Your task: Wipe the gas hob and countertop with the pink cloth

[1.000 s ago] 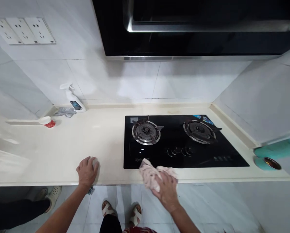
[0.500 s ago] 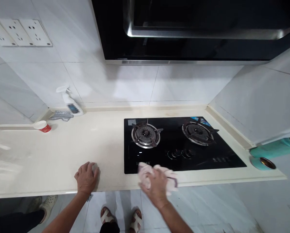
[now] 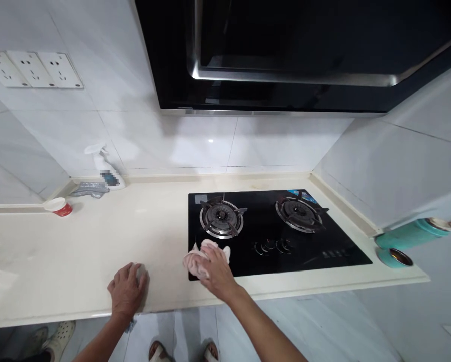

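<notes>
My right hand [image 3: 216, 271] is closed on a crumpled pale pink cloth [image 3: 199, 261]. The cloth lies against the front left corner of the black glass gas stove [image 3: 244, 259], partly over its left edge. Just behind it is the left burner [image 3: 221, 216], with metal prongs around it. My left hand [image 3: 126, 290] rests on the cream countertop [image 3: 153, 251] near the front edge, left of the stove. Its fingers are curled in; a pale patch shows between thumb and forefinger, and I cannot tell what it is.
A white spray bottle [image 3: 106, 168], a grey folded cloth [image 3: 90, 189] and a red-and-white paper cup [image 3: 60, 205] stand at the back left. A teal bottle [image 3: 412, 234] and its teal cup [image 3: 394, 258] are at right. A black range hood [image 3: 270, 95] hangs above. Another person's shoe [image 3: 61, 339] shows below.
My right hand has moved left with the cloth, from the stove's front edge to its front left corner. My left hand stays on the countertop. The camera view has shifted slightly.
</notes>
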Motion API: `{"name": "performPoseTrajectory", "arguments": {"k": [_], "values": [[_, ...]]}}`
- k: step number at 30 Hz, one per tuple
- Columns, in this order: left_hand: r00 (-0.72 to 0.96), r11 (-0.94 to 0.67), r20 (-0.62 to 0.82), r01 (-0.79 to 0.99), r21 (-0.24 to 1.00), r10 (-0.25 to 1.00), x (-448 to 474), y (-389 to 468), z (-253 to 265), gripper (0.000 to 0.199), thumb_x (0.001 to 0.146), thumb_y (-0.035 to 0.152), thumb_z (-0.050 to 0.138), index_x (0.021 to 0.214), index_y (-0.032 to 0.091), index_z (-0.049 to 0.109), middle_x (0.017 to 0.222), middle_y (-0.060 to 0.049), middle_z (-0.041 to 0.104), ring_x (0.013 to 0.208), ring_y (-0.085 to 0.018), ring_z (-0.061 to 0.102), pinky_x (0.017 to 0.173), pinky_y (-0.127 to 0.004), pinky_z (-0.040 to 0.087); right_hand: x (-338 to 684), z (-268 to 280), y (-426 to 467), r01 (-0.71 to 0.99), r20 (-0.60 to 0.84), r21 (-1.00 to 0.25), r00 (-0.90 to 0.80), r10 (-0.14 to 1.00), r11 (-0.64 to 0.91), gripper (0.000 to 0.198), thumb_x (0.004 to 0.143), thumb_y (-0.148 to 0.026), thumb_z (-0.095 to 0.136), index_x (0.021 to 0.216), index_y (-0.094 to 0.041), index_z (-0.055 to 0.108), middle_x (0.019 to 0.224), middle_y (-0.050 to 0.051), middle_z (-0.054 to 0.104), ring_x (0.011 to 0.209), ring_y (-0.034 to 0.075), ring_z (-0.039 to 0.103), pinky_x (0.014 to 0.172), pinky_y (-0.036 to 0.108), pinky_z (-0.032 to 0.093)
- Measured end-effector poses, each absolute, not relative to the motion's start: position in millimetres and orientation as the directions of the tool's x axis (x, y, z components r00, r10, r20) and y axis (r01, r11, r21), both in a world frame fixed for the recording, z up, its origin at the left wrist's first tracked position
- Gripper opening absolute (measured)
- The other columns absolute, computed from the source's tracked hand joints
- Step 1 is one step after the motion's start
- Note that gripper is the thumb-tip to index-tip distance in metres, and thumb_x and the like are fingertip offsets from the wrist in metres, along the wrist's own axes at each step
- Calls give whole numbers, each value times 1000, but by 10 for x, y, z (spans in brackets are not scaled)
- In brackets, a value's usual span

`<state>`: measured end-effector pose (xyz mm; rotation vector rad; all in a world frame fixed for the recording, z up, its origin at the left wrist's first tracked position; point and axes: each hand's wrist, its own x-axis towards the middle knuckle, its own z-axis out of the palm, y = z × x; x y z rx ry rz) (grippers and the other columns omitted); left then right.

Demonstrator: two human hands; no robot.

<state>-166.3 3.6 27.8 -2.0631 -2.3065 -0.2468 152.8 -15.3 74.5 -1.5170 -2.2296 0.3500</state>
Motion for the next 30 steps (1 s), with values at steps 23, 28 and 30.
{"name": "performPoseTrajectory", "arguments": {"k": [23,28,30], "values": [[-121,107,138,989,103,983,-1630,31,346,41,97,41,41,125,23,64,138,-13,59,129,-30,48,104,-48,37,1021,413,-380,832,311,-397,-275,910,387,33,71,-37,70,100,-22,69,117,5,68,120,26,55,114,43,37],[-118,102,138,988,117,983,-1659,69,310,42,98,43,38,124,24,64,138,-13,58,131,-31,47,103,-50,37,1297,247,-782,846,307,-417,-213,928,332,34,73,-43,68,105,-32,70,134,-3,64,131,29,50,120,50,26],[-126,109,130,986,129,983,-1656,79,304,42,98,44,39,124,24,64,139,-13,58,132,-32,46,104,-52,37,1820,186,-905,888,285,-432,-33,958,159,28,76,-40,63,102,-31,71,131,2,64,131,33,50,117,56,26]]}}
